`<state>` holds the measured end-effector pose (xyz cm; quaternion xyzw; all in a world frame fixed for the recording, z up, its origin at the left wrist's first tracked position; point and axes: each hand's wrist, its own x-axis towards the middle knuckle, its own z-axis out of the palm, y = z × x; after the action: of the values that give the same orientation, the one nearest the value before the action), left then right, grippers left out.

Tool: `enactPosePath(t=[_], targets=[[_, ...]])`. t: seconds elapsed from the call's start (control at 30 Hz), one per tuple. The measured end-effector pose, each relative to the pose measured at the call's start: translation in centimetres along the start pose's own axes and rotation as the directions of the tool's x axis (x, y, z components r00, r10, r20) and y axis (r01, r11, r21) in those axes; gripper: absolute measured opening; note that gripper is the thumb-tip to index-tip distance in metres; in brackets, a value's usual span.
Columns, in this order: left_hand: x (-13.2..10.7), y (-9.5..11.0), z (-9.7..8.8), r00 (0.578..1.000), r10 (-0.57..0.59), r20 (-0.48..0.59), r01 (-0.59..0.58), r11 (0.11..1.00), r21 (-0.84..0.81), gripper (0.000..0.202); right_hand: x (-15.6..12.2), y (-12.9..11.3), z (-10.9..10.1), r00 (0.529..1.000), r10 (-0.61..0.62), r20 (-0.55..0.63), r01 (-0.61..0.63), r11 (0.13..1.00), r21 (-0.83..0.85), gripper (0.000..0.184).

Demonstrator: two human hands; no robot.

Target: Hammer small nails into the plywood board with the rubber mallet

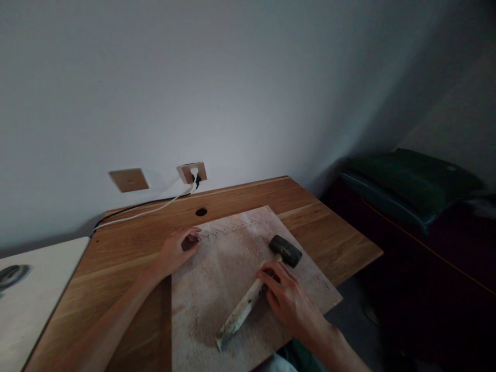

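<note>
A pale, worn wooden board (220, 289) lies on the table, with a row of several thin nails (232, 226) standing along its far edge. At the far left corner of the board, my left hand (181, 250) pinches thumb and finger round a small dark-headed nail. My right hand (281, 289) is closed on the handle of a mallet (242, 312) with a black head, near the head end. The mallet slants over the board, its head at the far right and its scuffed handle end towards me. Whether it touches the board I cannot tell.
The wooden table (325, 232) stands against the wall and has a round cable hole (201, 212). A white cable (155, 209) and a black one run from the wall socket (189, 173). A white surface (42, 305) adjoins at left; a dark green cushion (411, 181) lies at right.
</note>
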<state>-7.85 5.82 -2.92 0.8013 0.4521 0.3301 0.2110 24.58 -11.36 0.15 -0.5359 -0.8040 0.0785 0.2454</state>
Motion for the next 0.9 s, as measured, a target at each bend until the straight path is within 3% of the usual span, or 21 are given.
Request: enactPosePath(t=[0.17,0.27,0.37,0.43,0.57,0.67,0.77,0.83,0.9], targets=[[0.2,0.3,-0.6,1.000,-0.009,-0.010,0.009,1.000,-0.003,0.036,-0.9,0.3,0.4,0.996,-0.027,-0.087,0.029,0.999,0.024,0.056],[0.5,0.1,-0.6,0.988,-0.063,-0.143,0.076,0.993,0.090,0.044,-2.4,0.9,-0.1,0.984,-0.011,-0.176,0.009,1.000,-0.009,0.048],[0.3,0.0,0.5,0.896,-0.263,-0.357,0.309,0.948,0.077,0.056,-4.3,2.3,-0.5,0.959,0.051,-0.277,-0.077,0.994,-0.081,0.037],[-0.2,0.4,1.5,0.844,-0.355,-0.402,0.393,0.919,0.015,0.059,-5.4,3.7,-0.6,0.947,0.087,-0.310,-0.135,0.981,-0.137,0.036],[-1.1,2.4,3.5,0.872,-0.274,-0.405,0.307,0.952,0.016,0.058,-6.4,7.1,-0.8,0.929,0.119,-0.351,-0.194,0.963,-0.188,0.037],[-0.1,4.1,5.5,0.855,-0.302,-0.422,0.305,0.950,-0.062,0.054,-6.4,10.3,-1.5,0.904,0.139,-0.404,-0.255,0.934,-0.250,0.037],[3.2,5.6,8.7,0.844,-0.291,-0.451,0.245,0.956,-0.159,0.048,-6.1,14.1,-3.1,0.881,0.181,-0.437,-0.343,0.880,-0.328,0.041],[6.4,6.5,11.3,0.854,-0.240,-0.462,0.145,0.962,-0.231,0.044,-5.6,16.9,-4.6,0.853,0.238,-0.465,-0.432,0.821,-0.372,0.044],[9.2,7.3,13.5,0.864,-0.226,-0.450,0.077,0.942,-0.326,0.037,-5.2,19.7,-6.4,0.798,0.331,-0.503,-0.551,0.740,-0.387,0.049]])
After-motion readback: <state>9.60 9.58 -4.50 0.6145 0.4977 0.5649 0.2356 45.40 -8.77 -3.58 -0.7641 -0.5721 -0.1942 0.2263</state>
